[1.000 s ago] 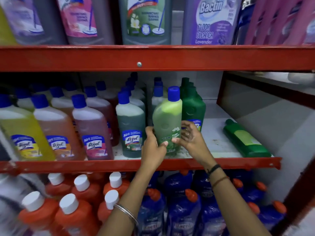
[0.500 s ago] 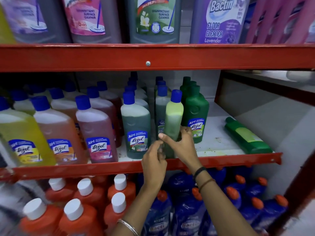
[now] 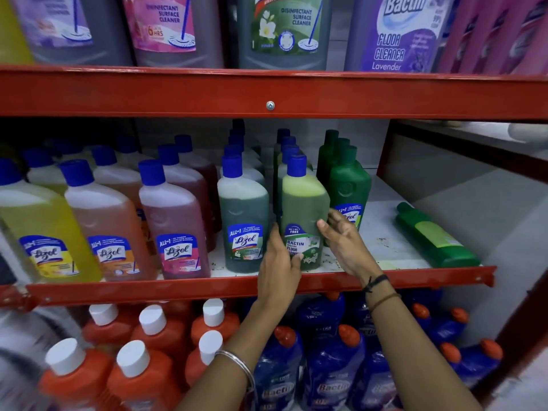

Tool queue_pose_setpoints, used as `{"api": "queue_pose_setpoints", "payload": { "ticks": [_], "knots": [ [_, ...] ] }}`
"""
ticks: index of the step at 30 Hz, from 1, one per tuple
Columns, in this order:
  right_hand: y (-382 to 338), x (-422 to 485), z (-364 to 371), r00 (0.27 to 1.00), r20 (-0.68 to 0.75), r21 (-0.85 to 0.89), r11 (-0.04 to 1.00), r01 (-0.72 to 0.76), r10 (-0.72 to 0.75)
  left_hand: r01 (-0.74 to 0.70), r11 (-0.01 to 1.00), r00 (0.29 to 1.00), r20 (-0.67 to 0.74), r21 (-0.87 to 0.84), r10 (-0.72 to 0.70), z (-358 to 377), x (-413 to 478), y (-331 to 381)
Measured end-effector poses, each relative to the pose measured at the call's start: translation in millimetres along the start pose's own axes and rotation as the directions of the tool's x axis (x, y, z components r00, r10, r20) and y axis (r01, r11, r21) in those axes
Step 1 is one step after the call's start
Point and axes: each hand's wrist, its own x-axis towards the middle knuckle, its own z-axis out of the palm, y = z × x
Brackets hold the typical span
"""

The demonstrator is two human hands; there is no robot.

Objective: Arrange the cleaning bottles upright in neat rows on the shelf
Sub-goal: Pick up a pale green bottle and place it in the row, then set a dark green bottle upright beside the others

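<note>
A light green Bactin bottle (image 3: 302, 203) with a blue cap stands upright at the front of the middle shelf (image 3: 261, 284), its label facing me. My left hand (image 3: 277, 265) grips its lower left side, thumb across the label. My right hand (image 3: 341, 238) touches its right side with fingers spread. To its left stands a dark green Lizol bottle (image 3: 243, 215); to its right a row of opaque green bottles (image 3: 348, 185). One green bottle (image 3: 436, 238) lies on its side at the shelf's right end.
Rows of yellow, orange and pink Lizol bottles (image 3: 106, 215) fill the shelf's left part. Large cleaner jugs (image 3: 284, 31) stand on the upper shelf. Below are orange bottles (image 3: 154, 336) with white caps and blue Bactin bottles (image 3: 329, 366). A red upright post (image 3: 385, 152) bounds the right.
The light green bottle has been turned from edge-on so its label faces forward, and it now stands at the front of its row. Both hands shifted with it.
</note>
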Motion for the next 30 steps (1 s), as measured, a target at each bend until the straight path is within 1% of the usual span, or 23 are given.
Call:
{"api": "queue_pose_setpoints", "payload": {
  "ticks": [2,4,6,8,9,11,12,13,14,15,16,18,20,21,22,23,24,25,27,29,30],
  "knots": [
    [2,3,2,1.0,0.011,0.031,0.999,-0.009,0.008,0.007,1.0,0.998,-0.064,0.008,-0.007,2,-1,-1],
    [3,3,4,1.0,-0.002,0.049,0.999,-0.016,0.016,0.005,1.0,0.996,-0.087,0.019,-0.003,5,-3,-3],
    [4,2,6,0.999,-0.039,-0.009,1.0,-0.007,0.006,-0.018,1.0,0.992,-0.123,0.02,0.021,9,-6,-3],
    [3,-3,6,0.996,-0.081,-0.124,0.992,0.019,-0.029,-0.069,0.998,0.976,-0.207,-0.008,0.066,11,-11,0],
    [1,-7,5,0.993,-0.102,-0.185,0.982,0.034,-0.054,-0.131,0.991,0.949,-0.292,-0.022,0.119,11,-13,3],
    [-9,-15,-11,0.983,-0.138,-0.285,0.956,0.074,-0.118,-0.296,0.955,0.84,-0.483,-0.028,0.246,12,-13,16],
    [-16,-18,-24,0.975,-0.158,-0.325,0.941,0.096,-0.154,-0.373,0.927,0.791,-0.536,-0.039,0.296,14,-12,26],
    [-23,-21,-39,0.966,-0.181,-0.36,0.927,0.111,-0.186,-0.44,0.895,0.767,-0.548,-0.073,0.333,17,-9,38],
    [-31,-25,-56,0.955,-0.207,-0.393,0.912,0.116,-0.211,-0.483,0.865,0.774,-0.527,-0.132,0.352,22,-6,52],
    [-36,-26,-75,0.943,-0.243,-0.439,0.893,0.105,-0.23,-0.495,0.844,0.804,-0.479,-0.207,0.354,29,-2,67],
    [-43,-29,-96,0.927,-0.282,-0.493,0.866,0.08,-0.246,-0.474,0.835,0.847,-0.405,-0.279,0.345,42,2,84],
    [-45,-28,-138,0.903,-0.363,-0.612,0.79,-0.045,-0.229,-0.368,0.861,0.926,-0.218,-0.35,0.307,76,12,105],
    [-40,-25,-179,0.884,-0.448,-0.69,0.68,-0.247,-0.134,-0.222,0.91,0.969,0.02,-0.351,0.245,121,29,115],
    [-35,-24,-196,0.873,-0.481,-0.714,0.613,-0.337,-0.08,-0.128,0.937,0.971,0.15,-0.325,0.185,141,36,120],
    [-32,-22,-213,0.862,-0.507,-0.726,0.547,-0.418,-0.015,-0.036,0.958,0.956,0.271,-0.285,0.116,162,42,127],
    [-28,-21,-223,0.847,-0.528,-0.717,0.506,-0.479,0.054,0.044,0.971,0.929,0.367,-0.236,0.048,178,47,132],
    [-24,-21,-230,0.835,-0.539,-0.698,0.495,-0.518,0.112,0.098,0.978,0.9,0.436,-0.182,-0.009,190,50,136],
    [-20,-21,-235,0.827,-0.541,-0.668,0.518,-0.535,0.156,0.137,0.979,0.878,0.475,-0.149,-0.051,199,51,140],
    [-12,-20,-245,0.812,-0.551,-0.558,0.638,-0.53,0.194,0.215,0.966,0.856,0.504,-0.146,-0.114,212,54,143],
    [-7,-19,-248,0.79,-0.579,-0.404,0.772,-0.492,0.201,0.31,0.929,0.852,0.493,-0.203,-0.177,222,54,143],
    [-4,-19,-250,0.779,-0.591,-0.335,0.814,-0.474,0.211,0.343,0.906,0.86,0.471,-0.248,-0.196,226,54,143]
  ]
}}
